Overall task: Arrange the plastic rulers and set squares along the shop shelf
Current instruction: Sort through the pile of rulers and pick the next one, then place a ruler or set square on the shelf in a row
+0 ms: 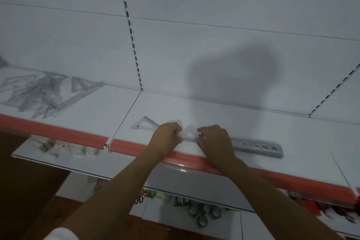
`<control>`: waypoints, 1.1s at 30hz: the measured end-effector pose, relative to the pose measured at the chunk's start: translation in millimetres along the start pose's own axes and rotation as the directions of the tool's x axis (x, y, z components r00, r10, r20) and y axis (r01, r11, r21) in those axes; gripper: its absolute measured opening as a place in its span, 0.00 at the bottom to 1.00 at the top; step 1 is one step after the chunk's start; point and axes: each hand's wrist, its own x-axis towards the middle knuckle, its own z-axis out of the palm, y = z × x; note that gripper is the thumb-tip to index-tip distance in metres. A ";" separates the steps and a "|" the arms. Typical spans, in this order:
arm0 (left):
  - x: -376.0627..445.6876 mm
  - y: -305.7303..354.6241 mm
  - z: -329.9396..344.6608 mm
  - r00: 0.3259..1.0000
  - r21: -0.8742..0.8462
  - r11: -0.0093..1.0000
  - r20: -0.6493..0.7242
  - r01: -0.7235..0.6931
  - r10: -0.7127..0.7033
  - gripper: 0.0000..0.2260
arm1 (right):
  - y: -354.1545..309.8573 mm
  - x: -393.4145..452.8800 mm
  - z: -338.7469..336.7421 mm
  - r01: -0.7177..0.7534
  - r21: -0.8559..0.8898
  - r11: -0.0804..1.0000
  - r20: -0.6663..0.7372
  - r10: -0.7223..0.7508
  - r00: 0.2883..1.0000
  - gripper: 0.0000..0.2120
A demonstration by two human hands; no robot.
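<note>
Both hands on the shelf (253, 128) now: my left hand (165, 136) and right hand (215, 139) each pinch a clear ruler (188, 139) lying just behind the red front edge, its long axis running left-right between them. A grey stencil ruler (257, 146) lies just right of my right hand, a set square (145, 122) just left. The loose pile (42, 93) waits far left, nearer my left hand.

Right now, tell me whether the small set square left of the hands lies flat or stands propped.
Flat: the set square lies face down on the shelf.
</note>
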 end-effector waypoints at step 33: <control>1.8 12.7 -7.0 0.988 0.373 0.922 0.144 -0.106 0.056 0.18 | -5.5 12.8 -19.2 0.033 -0.241 0.970 0.235 0.025 0.972 0.16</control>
